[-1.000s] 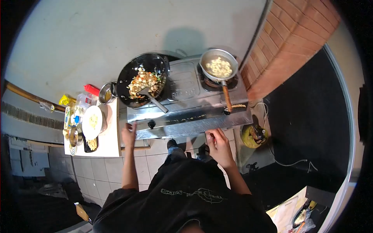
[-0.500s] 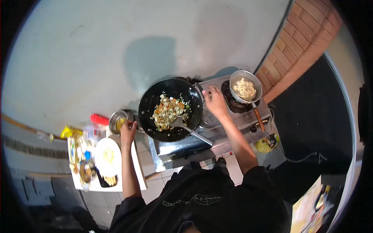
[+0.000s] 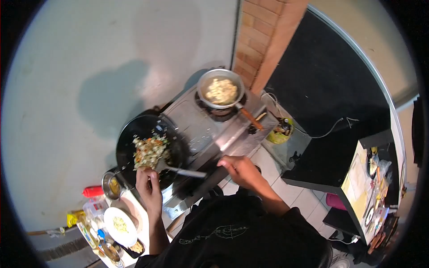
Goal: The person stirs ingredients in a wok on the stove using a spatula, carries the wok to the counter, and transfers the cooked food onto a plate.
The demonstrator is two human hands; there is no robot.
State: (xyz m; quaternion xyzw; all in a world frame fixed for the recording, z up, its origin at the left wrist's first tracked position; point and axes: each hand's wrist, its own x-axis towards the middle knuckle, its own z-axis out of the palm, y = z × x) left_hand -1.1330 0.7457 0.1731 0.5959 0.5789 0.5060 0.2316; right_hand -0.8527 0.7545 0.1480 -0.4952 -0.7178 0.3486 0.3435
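A black wok (image 3: 127, 129) on the stove holds chopped food (image 3: 149, 151), with white, orange and green bits. A metal spatula (image 3: 185, 172) rests in it, handle over the near rim. My left hand (image 3: 149, 190) is over the wok's near left edge, fingers drawn together near the thumb; whatever may be between them is hidden. Out past the spatula's handle end, my right hand (image 3: 243, 172) hangs before the stove, apart from the handle. Its fingers are curled in and nothing shows in them. A small metal bowl (image 3: 110, 185) with yellow contents stands left of the wok.
A saucepan (image 3: 220, 103) with pale ring-like pieces in liquid sits on the far burner of the stove (image 3: 196, 125), its wooden handle pointing towards me. At left, a white table (image 3: 142, 219) bears a white plate (image 3: 129, 239) and containers. A cluttered shelf unit (image 3: 353, 178) stands right.
My view has swung right, so the stove sits farther left. My left hand has gone from beside the metal bowl to over the wok. My right hand has drawn back from the wok's handle.
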